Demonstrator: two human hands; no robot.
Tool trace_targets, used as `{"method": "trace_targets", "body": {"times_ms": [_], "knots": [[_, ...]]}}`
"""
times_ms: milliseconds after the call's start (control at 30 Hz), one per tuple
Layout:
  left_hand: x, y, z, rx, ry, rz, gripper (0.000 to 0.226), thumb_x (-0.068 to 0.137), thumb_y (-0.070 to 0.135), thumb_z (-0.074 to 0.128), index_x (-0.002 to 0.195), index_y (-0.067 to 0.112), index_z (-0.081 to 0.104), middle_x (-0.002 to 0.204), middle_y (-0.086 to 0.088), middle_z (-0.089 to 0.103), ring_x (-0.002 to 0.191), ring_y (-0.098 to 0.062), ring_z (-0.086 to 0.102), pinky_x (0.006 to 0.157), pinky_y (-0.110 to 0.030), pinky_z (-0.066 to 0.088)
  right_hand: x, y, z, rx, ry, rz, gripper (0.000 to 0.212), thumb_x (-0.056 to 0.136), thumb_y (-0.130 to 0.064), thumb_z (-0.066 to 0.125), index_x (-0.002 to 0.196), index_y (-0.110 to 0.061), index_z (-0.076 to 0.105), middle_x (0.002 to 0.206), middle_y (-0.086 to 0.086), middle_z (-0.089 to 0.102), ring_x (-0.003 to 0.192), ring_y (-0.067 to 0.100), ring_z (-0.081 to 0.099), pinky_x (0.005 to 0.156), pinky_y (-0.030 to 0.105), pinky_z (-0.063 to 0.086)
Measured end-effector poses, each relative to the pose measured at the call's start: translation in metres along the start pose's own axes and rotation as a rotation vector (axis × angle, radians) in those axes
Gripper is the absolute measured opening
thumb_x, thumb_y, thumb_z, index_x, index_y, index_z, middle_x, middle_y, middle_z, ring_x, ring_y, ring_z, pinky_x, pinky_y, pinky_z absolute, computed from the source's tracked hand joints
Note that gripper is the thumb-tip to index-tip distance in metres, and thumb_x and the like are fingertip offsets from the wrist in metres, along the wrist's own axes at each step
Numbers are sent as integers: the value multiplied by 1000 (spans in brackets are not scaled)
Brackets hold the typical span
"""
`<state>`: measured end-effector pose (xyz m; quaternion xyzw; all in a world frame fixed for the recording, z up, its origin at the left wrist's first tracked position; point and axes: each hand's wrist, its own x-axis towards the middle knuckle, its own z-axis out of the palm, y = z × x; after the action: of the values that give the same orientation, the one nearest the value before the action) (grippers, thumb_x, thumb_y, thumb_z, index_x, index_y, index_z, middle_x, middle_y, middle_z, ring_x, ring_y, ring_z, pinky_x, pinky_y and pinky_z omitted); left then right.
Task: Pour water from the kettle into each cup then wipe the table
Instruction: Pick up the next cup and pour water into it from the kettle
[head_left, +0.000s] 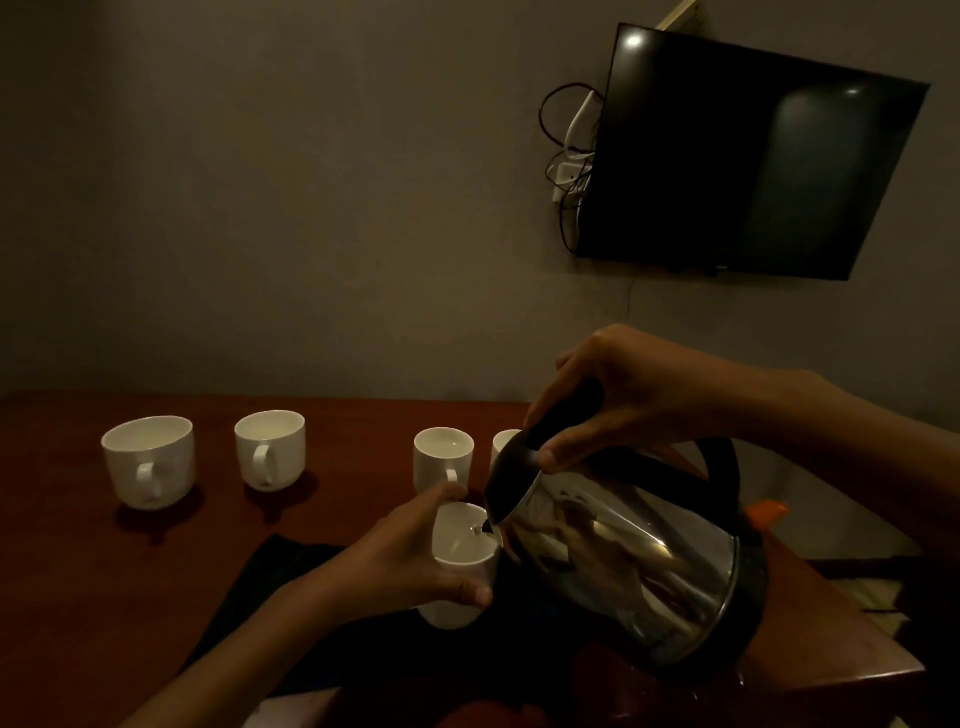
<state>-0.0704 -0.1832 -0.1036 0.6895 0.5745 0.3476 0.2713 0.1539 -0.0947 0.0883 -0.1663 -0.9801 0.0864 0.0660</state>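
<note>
**Figure.** The steel kettle is being held tilted above the near right part of the tabletop. Its spout is being kept just over the rim of a white cup. Whether water is running cannot be told in the dim light.

The grip of the right hand is being wrapped round the black handle, with the thumb pressed near the lid. The grip of the left hand is being curled round the cup wall above a dark cloth. Whether the cup is being lifted or rested there cannot be told.

Four more cups are standing in a row behind, the last partly hidden by the kettle.

The kettle is being judged heavy when full. Its polished wall is probably slippery and possibly hot, so the handle is the proper hold. The cup is being judged light, rigid, smooth and breakable. It is best steadied round the wall.
</note>
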Motion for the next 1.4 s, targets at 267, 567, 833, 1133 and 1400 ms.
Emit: {"method": "trace_targets", "body": {"times_ms": [267,567,833,1133,1400], "knots": [[1,-4,2,-40,31,35,94,60,64,84,139,46,36,145,24,40,132,4,40,107,-27,42,5,-5,-3,-8,-39,3,29,80,-38,80,106,-24,78,85,-24,66,83,-9,63,72,18,50],[3,-10,1,-15,9,-9,107,59,66,84,147,39,31,152,16,37,137,-5,39,111,-40,42,7,-5,-4,-9,-42,-3,26,81,-38,80,104,-26,78,85,-25,68,83,-8,66,81,23,56],[3,-10,1,-15,10,21,99,59,69,82,141,45,33,148,20,38,134,2,39,108,-28,41,9,-9,-8,-10,-51,7,29,81,-35,79,108,-22,77,89,-19,67,86,-5,66,69,10,52],[4,-10,1,-27,6,26,98,58,68,82,140,47,33,146,23,38,133,4,38,104,-21,39,14,-13,-11,-27,-78,7,29,82,-37,79,107,-23,77,99,-15,73,89,-2,68,78,16,57],[5,-11,1,-3,12,22,92,63,57,84,138,50,31,144,26,36,131,7,37,100,-15,37,18,-17,-12,-25,-96,15,27,82,-36,79,105,-24,77,95,-17,72,88,-5,67,76,12,55]]}}
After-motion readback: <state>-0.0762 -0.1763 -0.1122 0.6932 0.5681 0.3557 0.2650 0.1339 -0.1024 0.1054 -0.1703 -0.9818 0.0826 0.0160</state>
